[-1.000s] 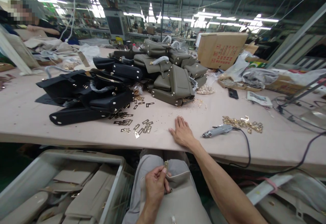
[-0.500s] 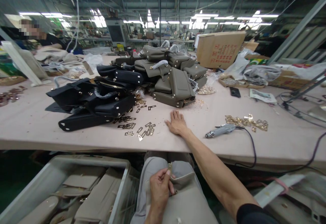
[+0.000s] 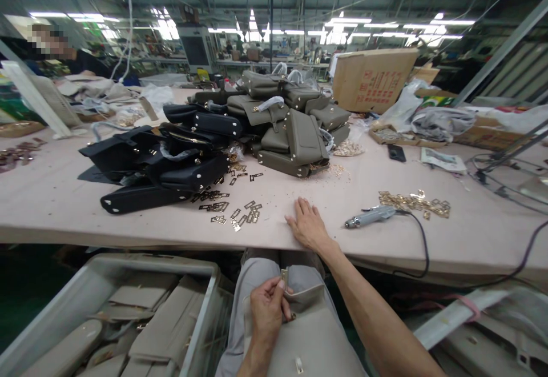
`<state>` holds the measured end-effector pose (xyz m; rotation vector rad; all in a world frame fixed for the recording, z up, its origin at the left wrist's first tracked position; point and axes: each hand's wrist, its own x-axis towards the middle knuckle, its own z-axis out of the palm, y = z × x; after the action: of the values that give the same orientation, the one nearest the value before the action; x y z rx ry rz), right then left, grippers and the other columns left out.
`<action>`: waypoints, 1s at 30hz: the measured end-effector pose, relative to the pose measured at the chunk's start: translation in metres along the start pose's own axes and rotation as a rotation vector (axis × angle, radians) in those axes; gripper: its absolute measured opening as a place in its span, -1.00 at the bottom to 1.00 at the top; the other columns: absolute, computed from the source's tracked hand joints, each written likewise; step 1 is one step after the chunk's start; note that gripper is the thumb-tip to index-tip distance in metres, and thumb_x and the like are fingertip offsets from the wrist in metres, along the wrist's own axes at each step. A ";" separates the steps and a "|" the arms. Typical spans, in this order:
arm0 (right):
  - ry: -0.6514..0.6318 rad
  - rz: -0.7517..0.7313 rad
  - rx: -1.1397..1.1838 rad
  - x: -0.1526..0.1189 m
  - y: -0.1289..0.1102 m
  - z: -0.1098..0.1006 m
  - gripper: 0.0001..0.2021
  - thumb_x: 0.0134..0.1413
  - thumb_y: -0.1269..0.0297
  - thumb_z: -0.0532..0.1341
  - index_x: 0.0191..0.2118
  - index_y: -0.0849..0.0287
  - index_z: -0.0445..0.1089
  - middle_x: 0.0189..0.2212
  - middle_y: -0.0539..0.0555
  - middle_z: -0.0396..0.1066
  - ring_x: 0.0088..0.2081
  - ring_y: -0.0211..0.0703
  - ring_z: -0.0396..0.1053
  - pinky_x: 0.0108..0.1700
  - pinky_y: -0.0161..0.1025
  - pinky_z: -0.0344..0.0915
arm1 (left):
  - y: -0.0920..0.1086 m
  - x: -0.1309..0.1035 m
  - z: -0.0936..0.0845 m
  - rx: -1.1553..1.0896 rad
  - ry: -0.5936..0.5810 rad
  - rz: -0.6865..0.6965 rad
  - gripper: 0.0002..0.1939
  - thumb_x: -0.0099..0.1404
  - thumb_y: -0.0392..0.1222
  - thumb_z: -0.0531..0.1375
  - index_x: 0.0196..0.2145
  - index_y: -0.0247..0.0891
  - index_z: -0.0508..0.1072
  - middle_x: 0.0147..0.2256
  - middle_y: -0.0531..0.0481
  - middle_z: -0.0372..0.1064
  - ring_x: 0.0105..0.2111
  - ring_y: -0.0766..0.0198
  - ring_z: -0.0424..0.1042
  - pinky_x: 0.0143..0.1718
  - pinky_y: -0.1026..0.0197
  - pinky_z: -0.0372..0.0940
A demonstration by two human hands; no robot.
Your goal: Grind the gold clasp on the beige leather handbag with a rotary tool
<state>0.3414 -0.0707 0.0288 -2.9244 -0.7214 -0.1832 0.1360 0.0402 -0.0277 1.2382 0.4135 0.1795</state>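
On my lap lies a grey-beige bag (image 3: 317,331). My left hand (image 3: 268,308) is closed at its upper edge, pinching a small gold metal plate (image 3: 284,275) between thumb and fingers. My right hand (image 3: 307,225) rests palm down on the table (image 3: 274,217), fingers spread, with nothing seen in it. To its right lies a grey electric screwdriver (image 3: 370,216) with a dark cord. Loose metal plates (image 3: 248,215) are scattered to its left, and a pile of gold fittings (image 3: 415,203) sits beyond the screwdriver.
Black bags (image 3: 158,165) and olive-grey bags (image 3: 295,143) are heaped across the table. A crate (image 3: 209,303) of beige bag pieces stands at lower left. A cardboard box (image 3: 377,80), a phone (image 3: 396,153) and plastic bags are farther back. A person (image 3: 92,64) is at far left.
My right hand has slid across the table toward me and slightly right. My left hand keeps its hold on the small plate. The view has shifted slightly.
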 end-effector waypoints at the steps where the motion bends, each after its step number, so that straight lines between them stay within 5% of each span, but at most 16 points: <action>1: 0.027 0.017 0.002 0.008 0.005 -0.002 -0.28 0.53 -0.07 -0.16 0.48 0.47 -0.07 0.46 0.31 -0.25 0.46 0.18 -0.27 0.44 0.17 -0.14 | 0.000 -0.001 0.000 -0.005 -0.003 0.003 -0.41 0.19 0.30 0.40 -0.34 -0.41 0.58 -0.45 -0.17 0.54 -0.80 0.36 0.26 -0.77 0.35 0.18; 8: -0.065 0.073 0.014 0.061 0.029 0.004 -0.23 0.52 -0.14 -0.13 0.49 0.46 -0.13 0.47 0.34 -0.32 0.47 0.20 -0.36 0.45 0.18 -0.25 | 0.002 -0.001 0.003 0.002 -0.011 0.001 -0.45 0.20 0.27 0.39 -0.38 -0.38 0.57 -0.45 -0.16 0.54 -0.80 0.37 0.25 -0.77 0.35 0.18; 18: -0.068 0.021 -0.037 0.010 0.020 0.011 -0.25 0.53 -0.09 -0.17 0.50 0.49 -0.16 0.47 0.28 -0.37 0.47 0.14 -0.41 0.46 0.17 -0.27 | -0.005 0.002 0.001 0.007 -0.018 0.008 -0.45 0.25 0.25 0.38 -0.37 -0.41 0.56 -0.60 -0.07 0.44 -0.80 0.36 0.24 -0.75 0.38 0.13; 22: -0.078 0.001 -0.021 -0.009 0.015 0.007 -0.23 0.51 -0.11 -0.14 0.50 0.49 -0.15 0.47 0.32 -0.38 0.47 0.20 -0.39 0.46 0.18 -0.29 | -0.008 0.003 0.001 -0.029 -0.017 0.007 -0.46 0.24 0.24 0.40 -0.33 -0.41 0.56 -0.47 -0.15 0.53 -0.80 0.37 0.26 -0.77 0.37 0.16; 30: 0.015 -0.004 0.017 0.033 0.010 -0.003 -0.24 0.52 -0.10 -0.13 0.51 0.45 -0.18 0.48 0.28 -0.43 0.47 0.14 -0.44 0.46 0.15 -0.29 | -0.001 0.000 0.003 0.001 -0.025 0.017 -0.45 0.23 0.25 0.39 -0.36 -0.42 0.57 -0.47 -0.17 0.53 -0.79 0.38 0.26 -0.77 0.40 0.14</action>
<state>0.3747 -0.0651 0.0352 -2.9023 -0.7230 -0.1981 0.1368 0.0372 -0.0280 1.2443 0.3821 0.1779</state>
